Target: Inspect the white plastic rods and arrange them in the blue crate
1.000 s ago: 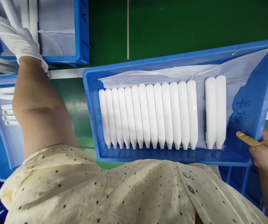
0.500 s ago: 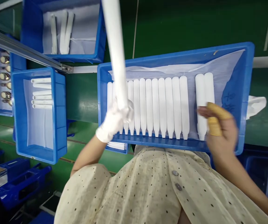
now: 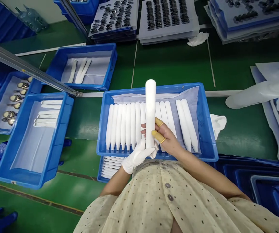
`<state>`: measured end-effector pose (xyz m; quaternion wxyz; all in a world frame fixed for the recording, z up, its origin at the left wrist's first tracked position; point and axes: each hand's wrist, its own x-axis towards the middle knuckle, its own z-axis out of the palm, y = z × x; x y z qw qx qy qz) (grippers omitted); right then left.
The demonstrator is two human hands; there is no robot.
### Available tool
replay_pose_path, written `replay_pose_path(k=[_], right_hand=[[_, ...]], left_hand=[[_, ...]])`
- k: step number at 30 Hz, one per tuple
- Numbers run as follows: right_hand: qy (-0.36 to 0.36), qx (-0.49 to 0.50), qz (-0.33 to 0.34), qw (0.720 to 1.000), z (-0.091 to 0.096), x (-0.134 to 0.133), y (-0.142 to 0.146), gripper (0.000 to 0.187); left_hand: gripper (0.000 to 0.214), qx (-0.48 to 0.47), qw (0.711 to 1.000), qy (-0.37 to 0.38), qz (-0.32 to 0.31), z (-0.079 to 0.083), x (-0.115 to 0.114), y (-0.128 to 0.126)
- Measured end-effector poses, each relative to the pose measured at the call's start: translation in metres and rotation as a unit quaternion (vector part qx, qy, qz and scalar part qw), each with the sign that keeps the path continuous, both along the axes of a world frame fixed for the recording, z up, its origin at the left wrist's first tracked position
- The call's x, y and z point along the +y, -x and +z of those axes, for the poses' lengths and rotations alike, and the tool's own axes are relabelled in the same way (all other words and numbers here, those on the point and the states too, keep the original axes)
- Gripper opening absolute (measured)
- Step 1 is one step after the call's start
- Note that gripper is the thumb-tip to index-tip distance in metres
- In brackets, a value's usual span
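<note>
A smooth white bar (image 3: 150,110) with a rounded top stands nearly upright in front of me, held in both hands. My left hand (image 3: 139,156), in a white glove, is closed around its lower end. My right hand (image 3: 167,137), bare but for yellow finger cots, grips the bar just above, thumb in front and fingertips showing on the far side. Behind and below them is a paper-lined blue tray (image 3: 208,152). In it lies a row of similar white bars (image 3: 123,126), partly hidden by my hands. Two more bars (image 3: 187,124) lie apart at the right.
At left are a blue bin (image 3: 32,142) with thin white pieces, a tray of shiny metal parts (image 3: 15,106) and a metal rail (image 3: 39,69). A blue tray (image 3: 112,66) stands behind. Sheets of small dark parts (image 3: 168,29) lie at the back; a white rounded object (image 3: 253,94) is right.
The bar has come down in front of me and now stands more upright. My right hand has left the two separate bars, moved left and taken hold of it. The view has tilted up.
</note>
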<state>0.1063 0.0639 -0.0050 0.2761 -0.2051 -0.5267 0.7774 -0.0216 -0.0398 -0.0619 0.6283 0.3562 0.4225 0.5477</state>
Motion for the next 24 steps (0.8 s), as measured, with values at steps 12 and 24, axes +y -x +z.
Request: replay_pose_path(k=[12, 24], right_hand=[[0.005, -0.033, -0.073, 0.997, 0.005, 0.005, -0.014, 0.068], [0.049, -0.048, -0.141, 0.988, -0.005, 0.019, -0.025, 0.072]], left_hand=[[0.045, -0.079, 0.994, -0.02, -0.073, 0.024, 0.011, -0.02], [0.053, -0.067, 0.99, 0.03, -0.12, 0.035, 0.03, -0.028]])
